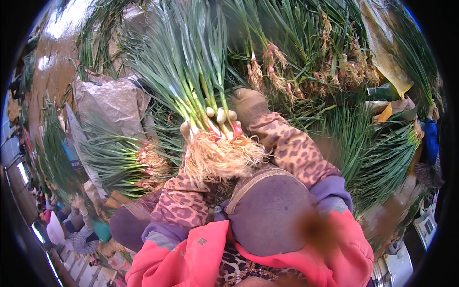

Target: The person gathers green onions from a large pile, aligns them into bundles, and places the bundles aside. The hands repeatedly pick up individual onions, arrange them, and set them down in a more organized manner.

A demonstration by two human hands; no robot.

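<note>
My left hand point(221, 115) is wrapped around the lower stems of a thick bunch of green garlic point(202, 97). Its pale gloved fingertips show between the stems, while the palm is hidden behind the bunch. Tangled tan roots point(224, 158) hang towards me below reddish-white stem bases, and the leaves fan away from me. Just right of the stems, my right hand point(248, 104) in a tan glove is curled close against the bunch. Its fingers are turned out of sight, so whether it grips anything is unclear. Leopard-print sleeve covers reach both wrists.
Another garlic bunch point(125, 163) lies left of my knees, beside a pale plastic sheet point(111, 104). More rooted garlic point(333, 68) is heaped ahead and at the right point(383, 154). People work at both sides, including a person in a light hat point(55, 229) and a blue sleeve point(431, 140).
</note>
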